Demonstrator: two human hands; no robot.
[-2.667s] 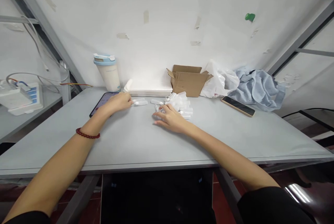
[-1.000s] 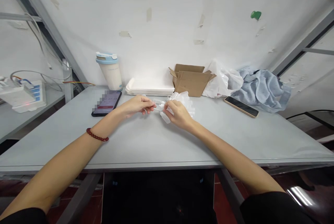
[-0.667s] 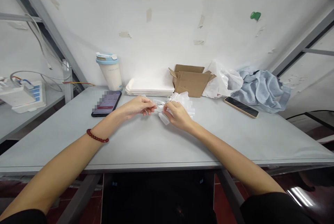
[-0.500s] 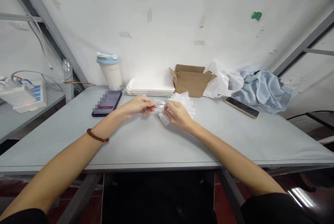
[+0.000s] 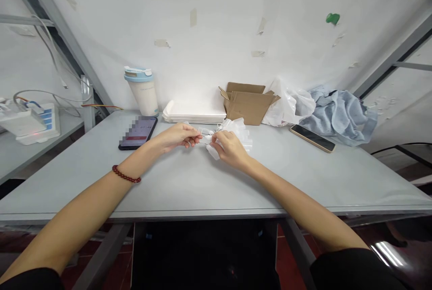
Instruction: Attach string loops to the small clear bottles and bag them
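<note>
Fingertips of my left hand are closed in a pinch on a thin dark cord that stretches toward the other hand. My right hand is also pinched, on a small white piece at the cord's other end; its exact kind is too small to tell. A translucent white tab hangs just below the right fingertips. Close behind the right hand lies a pile of small clear plastic bags, partly covered by it. Both hands are just above the table, near its middle.
Along the wall stand a lidded paper cup, a stack of white trays, an open cardboard box, a white plastic bag and a blue cloth. One phone lies left, another phone right, on the grey table.
Both hands keep nearly the same place and pinch. The white tab below the right fingers has shifted slightly upward, closer to the right hand.
</note>
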